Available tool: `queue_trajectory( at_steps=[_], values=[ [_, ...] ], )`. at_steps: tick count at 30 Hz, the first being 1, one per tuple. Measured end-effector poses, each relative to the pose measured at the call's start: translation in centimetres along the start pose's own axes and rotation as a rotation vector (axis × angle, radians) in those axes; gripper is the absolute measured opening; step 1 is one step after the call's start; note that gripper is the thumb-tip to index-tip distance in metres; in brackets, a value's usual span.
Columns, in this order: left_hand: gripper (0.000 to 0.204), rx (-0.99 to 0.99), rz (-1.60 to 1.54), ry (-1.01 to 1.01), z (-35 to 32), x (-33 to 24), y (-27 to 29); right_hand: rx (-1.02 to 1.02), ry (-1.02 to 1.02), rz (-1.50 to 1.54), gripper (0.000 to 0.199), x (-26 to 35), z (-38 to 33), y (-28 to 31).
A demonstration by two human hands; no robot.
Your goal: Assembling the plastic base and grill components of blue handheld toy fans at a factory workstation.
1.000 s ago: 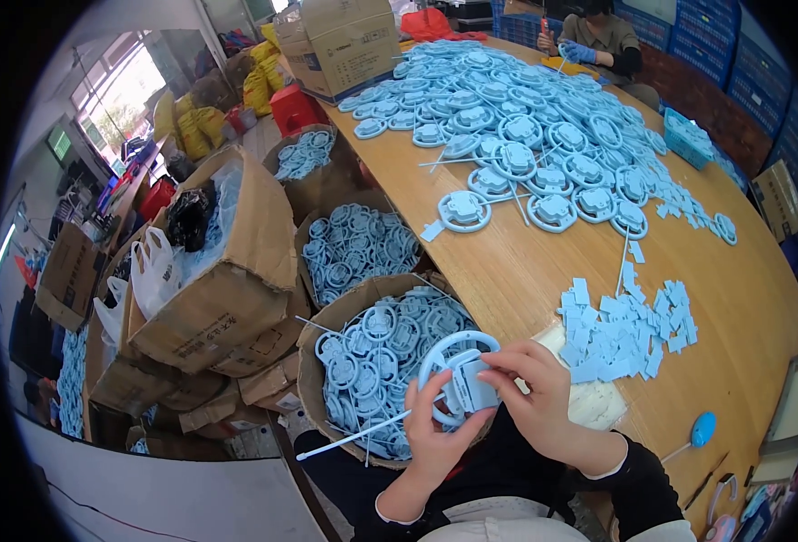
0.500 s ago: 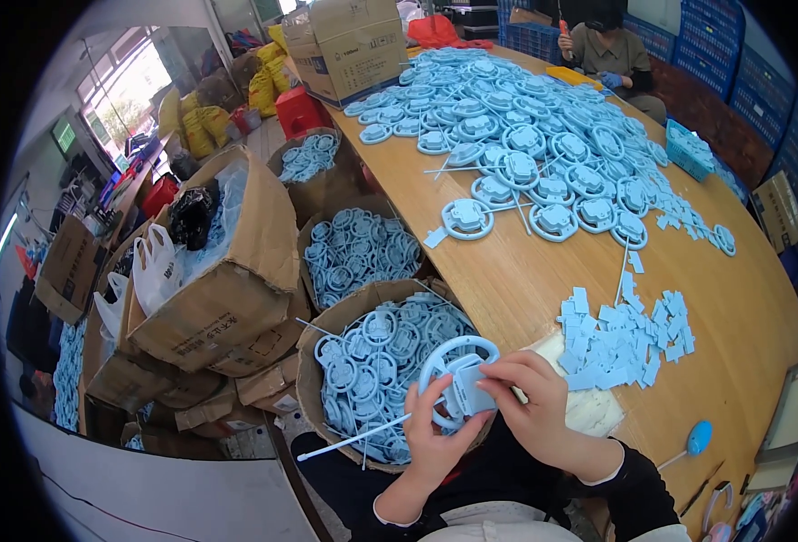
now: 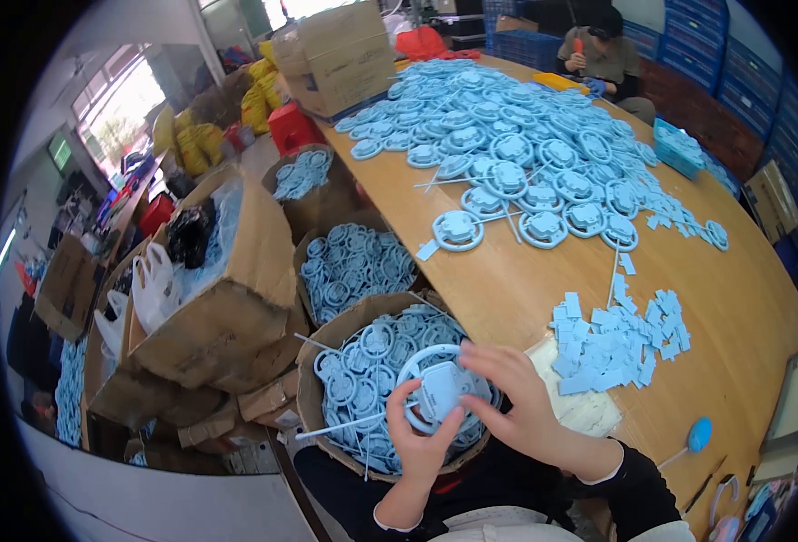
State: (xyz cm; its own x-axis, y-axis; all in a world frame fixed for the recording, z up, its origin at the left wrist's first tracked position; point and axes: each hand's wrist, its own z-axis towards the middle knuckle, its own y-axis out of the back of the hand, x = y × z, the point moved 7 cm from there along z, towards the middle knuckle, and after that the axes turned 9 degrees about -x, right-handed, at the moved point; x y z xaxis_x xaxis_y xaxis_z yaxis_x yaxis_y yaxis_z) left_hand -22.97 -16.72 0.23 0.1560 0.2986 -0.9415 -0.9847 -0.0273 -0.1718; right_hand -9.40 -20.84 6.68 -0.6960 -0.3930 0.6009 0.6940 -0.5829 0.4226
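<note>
My left hand (image 3: 420, 444) grips a light blue wheel-shaped plastic part (image 3: 440, 390) by its lower left edge. The part has a round rim and a block-like centre; a thin pale rod sticks out to the left. Against its right side sits my right hand (image 3: 516, 397), fingers at the upper rim and thumb by the centre block. Beneath both hands is a carton (image 3: 310, 397) full of similar wheel parts (image 3: 363, 348). Right of my hands, small flat light blue pieces (image 3: 611, 343) lie heaped on the table, partly over a white sheet (image 3: 597, 414).
A large heap of wheel parts (image 3: 507, 135) covers the far wooden table (image 3: 724, 298). More cartons (image 3: 227, 316) stand on the left, and a tall box (image 3: 340, 68) stands behind. Across the table sits another person (image 3: 606, 59). A blue round-headed stick (image 3: 699, 435) lies at right.
The wheel part has moved slightly left and down in the picture, its centre turned more toward view. My right fingers have shifted from the centre block to the upper rim.
</note>
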Motion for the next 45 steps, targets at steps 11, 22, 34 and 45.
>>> queue_trajectory(
  at_steps=[11,22,34,45],
  values=[
    [0.059,0.305,-0.036,0.194,-0.5,3.6,-2.2,0.254,-0.759,0.346,0.046,-8.3,-2.7,-3.3],
    [0.057,0.385,0.255,0.492,-0.4,23.3,6.8,-0.441,-0.902,0.729,0.034,-26.1,8.0,16.4],
    [0.052,0.984,1.202,0.378,-6.7,43.1,14.7,0.320,-0.858,-0.742,0.047,-32.0,-1.5,17.3],
    [0.031,0.984,1.450,0.091,-7.8,39.1,11.5,-0.203,-0.928,-0.335,0.029,-28.3,-3.1,21.2]
  ],
)
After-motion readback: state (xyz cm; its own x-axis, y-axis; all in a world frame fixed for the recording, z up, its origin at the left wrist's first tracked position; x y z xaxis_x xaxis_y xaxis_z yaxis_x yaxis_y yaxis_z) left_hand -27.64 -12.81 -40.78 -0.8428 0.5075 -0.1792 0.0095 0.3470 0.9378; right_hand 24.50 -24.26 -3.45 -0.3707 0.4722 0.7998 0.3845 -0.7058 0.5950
